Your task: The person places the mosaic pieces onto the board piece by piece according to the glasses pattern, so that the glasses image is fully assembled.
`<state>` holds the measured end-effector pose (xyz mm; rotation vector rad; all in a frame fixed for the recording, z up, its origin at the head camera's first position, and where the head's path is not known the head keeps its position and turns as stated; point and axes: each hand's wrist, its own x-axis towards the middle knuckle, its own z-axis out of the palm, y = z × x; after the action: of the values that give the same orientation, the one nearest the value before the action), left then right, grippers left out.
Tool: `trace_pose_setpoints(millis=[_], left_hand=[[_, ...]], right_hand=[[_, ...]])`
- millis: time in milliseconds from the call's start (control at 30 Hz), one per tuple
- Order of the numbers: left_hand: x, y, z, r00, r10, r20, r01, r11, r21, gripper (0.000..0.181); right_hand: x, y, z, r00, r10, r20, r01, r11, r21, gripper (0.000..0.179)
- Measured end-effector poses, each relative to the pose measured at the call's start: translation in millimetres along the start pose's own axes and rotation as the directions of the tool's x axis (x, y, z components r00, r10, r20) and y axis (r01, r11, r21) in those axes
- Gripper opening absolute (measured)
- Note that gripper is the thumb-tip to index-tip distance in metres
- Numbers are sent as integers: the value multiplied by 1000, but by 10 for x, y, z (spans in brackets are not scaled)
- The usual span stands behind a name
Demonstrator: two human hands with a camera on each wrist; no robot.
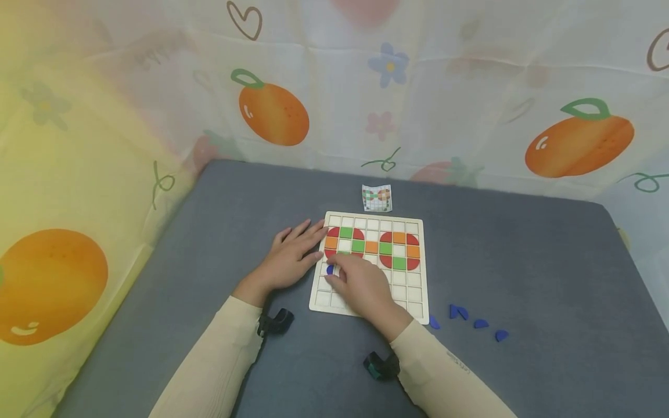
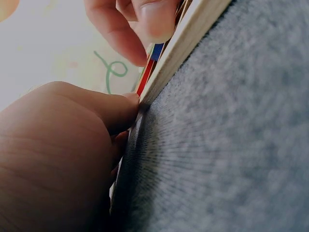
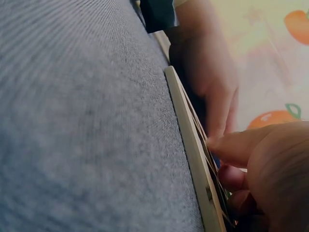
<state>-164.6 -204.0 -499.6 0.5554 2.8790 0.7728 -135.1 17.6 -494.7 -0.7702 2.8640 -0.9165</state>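
On the table lies a square wooden grid board (image 1: 369, 220), its cells partly filled with red, green and orange pieces. My left hand (image 1: 286, 258) rests flat at the board's left edge, fingers extended, with fingertips and thumb at the rim. Over the lower left cells, my right hand (image 1: 366, 284) has its thumb and index finger curled around a small blue piece (image 1: 330, 270) with a rounded edge. The left wrist view shows that blue piece (image 2: 157, 51) low at the board's surface, beside a red piece (image 2: 145, 79). My right hand hides several cells.
A small printed pattern card (image 1: 377, 198) lies behind the board. Several loose blue pieces (image 1: 481, 323) are scattered on the grey tablecloth (image 1: 522, 261) to the right, one of them (image 1: 434, 322) next to the board's corner. A patterned curtain (image 1: 334, 87) hangs behind the table.
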Motion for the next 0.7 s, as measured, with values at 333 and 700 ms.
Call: trace_pose_setpoints(millis=[333,700], left_hand=[[-4,22,-30,1000,-11,5,11,1000,1,63],[-1,6,-10,1000,-5,10,5,1000,7,63]], right_hand=[[-4,18,-7,1000,-7,-24,8,1000,25,25],[-11,81,-37,999,37,-1,-36,994,100,29]])
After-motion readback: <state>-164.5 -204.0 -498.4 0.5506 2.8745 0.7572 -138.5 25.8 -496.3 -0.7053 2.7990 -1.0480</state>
